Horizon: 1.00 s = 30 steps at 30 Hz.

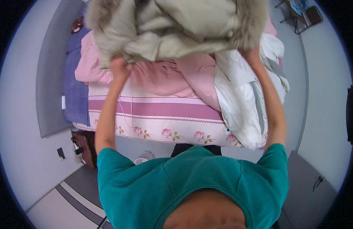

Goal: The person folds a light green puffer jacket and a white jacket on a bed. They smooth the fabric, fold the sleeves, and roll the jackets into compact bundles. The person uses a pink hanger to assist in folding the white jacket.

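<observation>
A beige padded garment with brown fur trim [182, 31] hangs raised over the bed, stretched between both hands and blurred by motion. My left hand [119, 67] is closed on its lower left edge. At the fur-trimmed right side, my right hand [250, 55] grips it, fingers partly hidden by the fur. Below the garment, a pink garment or cover [165, 80] lies crumpled on the bed. To its right rests a white padded jacket [236, 108] with a grey stripe, beneath my right forearm.
The bed [156, 111] has a rose-patterned sheet. A blue pillow or cushion [76, 94] lies against the grey headboard [50, 77], near a brown plush toy [77, 25]. A brown bedside cabinet [86, 148] and clear container [145, 158] stand near the bed. A chair [303, 17] is at upper right.
</observation>
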Available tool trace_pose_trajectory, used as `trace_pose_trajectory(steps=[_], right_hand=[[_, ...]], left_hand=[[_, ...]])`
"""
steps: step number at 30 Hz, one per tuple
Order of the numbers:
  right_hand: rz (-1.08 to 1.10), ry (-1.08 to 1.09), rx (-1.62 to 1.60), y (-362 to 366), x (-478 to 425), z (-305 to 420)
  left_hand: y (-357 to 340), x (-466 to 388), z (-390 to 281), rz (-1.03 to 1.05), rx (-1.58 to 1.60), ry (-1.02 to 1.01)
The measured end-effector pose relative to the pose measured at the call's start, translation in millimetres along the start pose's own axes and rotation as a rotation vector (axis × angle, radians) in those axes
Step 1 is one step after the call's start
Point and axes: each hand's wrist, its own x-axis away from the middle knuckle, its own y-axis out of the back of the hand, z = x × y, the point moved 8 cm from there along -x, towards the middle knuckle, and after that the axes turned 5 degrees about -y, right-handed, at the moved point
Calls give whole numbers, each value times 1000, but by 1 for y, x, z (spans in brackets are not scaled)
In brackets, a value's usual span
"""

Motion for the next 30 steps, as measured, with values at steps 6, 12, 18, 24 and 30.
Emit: trace_pose_trajectory(steps=[6, 12, 18, 24, 30], right_hand=[[513, -664, -129, -142, 214, -36], [771, -503, -156, -128, 233, 0], [382, -874, -60, -7, 218, 12], [329, -404, -257, -28, 131, 149], [591, -105, -178, -118, 86, 195]], left_hand=[[-125, 144, -5, 153, -20, 303], [-133, 199, -17, 202, 58, 440], [-71, 291, 85, 175, 307, 1160], [28, -8, -77, -178, 396, 525], [-69, -85, -138, 349, 97, 41]])
